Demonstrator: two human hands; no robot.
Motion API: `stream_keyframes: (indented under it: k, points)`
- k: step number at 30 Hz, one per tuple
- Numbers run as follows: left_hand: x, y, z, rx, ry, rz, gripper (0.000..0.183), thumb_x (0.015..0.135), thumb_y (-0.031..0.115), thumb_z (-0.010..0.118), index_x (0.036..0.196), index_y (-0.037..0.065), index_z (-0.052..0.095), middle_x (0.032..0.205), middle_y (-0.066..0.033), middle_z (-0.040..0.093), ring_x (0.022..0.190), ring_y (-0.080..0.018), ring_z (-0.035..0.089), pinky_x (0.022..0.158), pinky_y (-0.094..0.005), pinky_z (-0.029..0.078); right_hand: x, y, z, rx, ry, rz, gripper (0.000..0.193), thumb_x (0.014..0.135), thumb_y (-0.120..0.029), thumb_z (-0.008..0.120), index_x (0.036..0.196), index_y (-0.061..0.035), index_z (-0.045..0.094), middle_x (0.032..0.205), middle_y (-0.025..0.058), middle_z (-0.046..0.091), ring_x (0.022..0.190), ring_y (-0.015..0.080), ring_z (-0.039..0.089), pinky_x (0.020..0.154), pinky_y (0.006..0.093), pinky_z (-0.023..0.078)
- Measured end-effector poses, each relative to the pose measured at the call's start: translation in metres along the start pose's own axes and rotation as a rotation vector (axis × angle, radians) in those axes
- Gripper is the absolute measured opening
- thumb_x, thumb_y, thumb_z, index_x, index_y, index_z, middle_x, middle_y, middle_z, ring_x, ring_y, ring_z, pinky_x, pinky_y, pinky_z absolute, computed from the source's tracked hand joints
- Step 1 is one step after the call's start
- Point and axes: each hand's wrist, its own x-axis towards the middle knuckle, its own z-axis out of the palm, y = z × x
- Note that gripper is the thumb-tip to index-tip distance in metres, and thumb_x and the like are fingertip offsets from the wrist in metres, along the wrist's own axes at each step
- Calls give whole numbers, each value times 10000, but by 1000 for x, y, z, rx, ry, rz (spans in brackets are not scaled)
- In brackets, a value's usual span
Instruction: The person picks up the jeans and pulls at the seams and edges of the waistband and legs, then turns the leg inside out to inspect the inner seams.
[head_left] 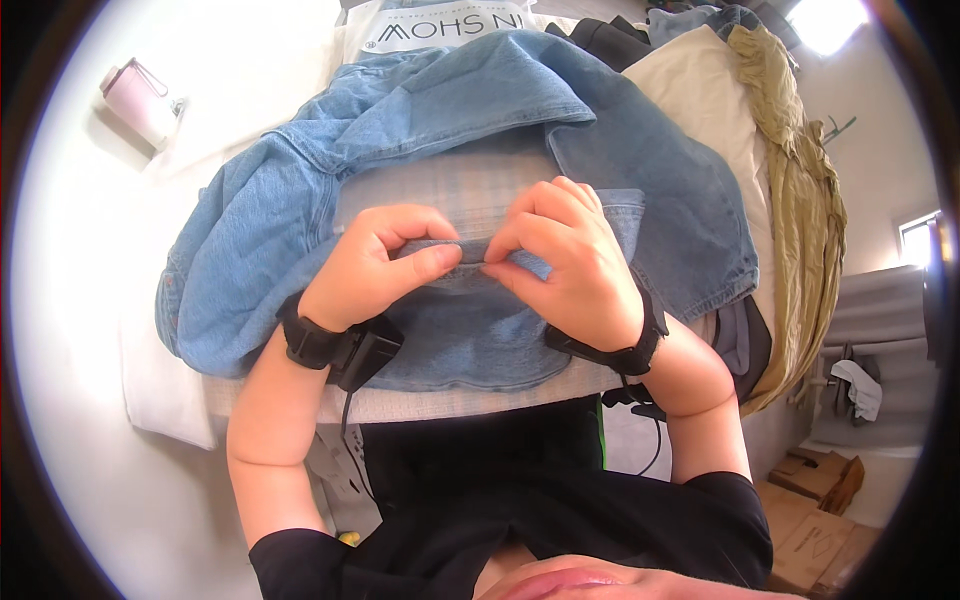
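Two-handed pinch on a denim garment, seen from above. The garment lies in a loose ring on the cloth-covered surface, directly in front of the person, prob. so the handled edge sits within easy reach. L hand: thumb & index fingertip pinching the denim edge. R hand: thumb & index pinching the same edge just beside, other fingers curled. The grips sit close, w/ a short run of edge betw. them, presumably to keep that bit straight & under control. Most of the denim lies beyond & to both sides, so its wt. is likely borne by the surface, not the fingers. Periphery: pink tumbler at far L, white bag behind the garment, olive cloth at R; all apart from the hands, which likely leaves them room.
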Motion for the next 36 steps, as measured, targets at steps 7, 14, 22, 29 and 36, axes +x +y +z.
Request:
stream_keyframes:
  k: [7, 14, 22, 29, 36]
  points:
    - [-1, -2, -2, -2, -29, 10, 85, 774, 82, 582, 797, 0, 579, 694, 27, 524, 642, -29, 451, 564, -188, 370, -1, -1, 0, -19, -8, -54, 158, 580, -40, 657, 654, -99, 532, 748, 8, 500, 736, 204, 468, 700, 318, 344]
    - [-3, 6, -1, 36, 9, 5, 100, 770, 91, 588, 821, 4, 581, 719, 13, 529, 656, -48, 463, 600, -198, 389, -1, 7, 2, 142, -17, -52, 169, 614, -34, 650, 726, -76, 531, 765, 59, 548, 748, 252, 517, 705, 344, 384]
    - [-4, 17, -8, 511, 125, 416, 229, 660, 45, 658, 867, 27, 563, 836, -38, 519, 797, -155, 496, 745, -259, 387, 3, 17, -14, 221, -67, 78, 129, 702, -43, 608, 776, -39, 502, 759, 88, 524, 740, 283, 512, 682, 341, 399]
    - [-9, 24, -9, 575, 190, 328, 295, 602, 19, 690, 866, 28, 560, 812, -46, 512, 792, -178, 497, 750, -263, 385, 4, 19, -24, 211, -127, 90, 140, 716, -31, 599, 806, -31, 491, 776, 96, 519, 755, 280, 520, 674, 323, 413]
    - [-9, 25, -1, 469, 360, 252, 296, 646, 109, 721, 867, 17, 548, 793, -29, 502, 772, -135, 465, 739, -250, 379, 5, 24, -36, 244, -186, 90, 133, 711, -37, 613, 799, -26, 513, 770, 90, 538, 749, 258, 535, 679, 306, 424]
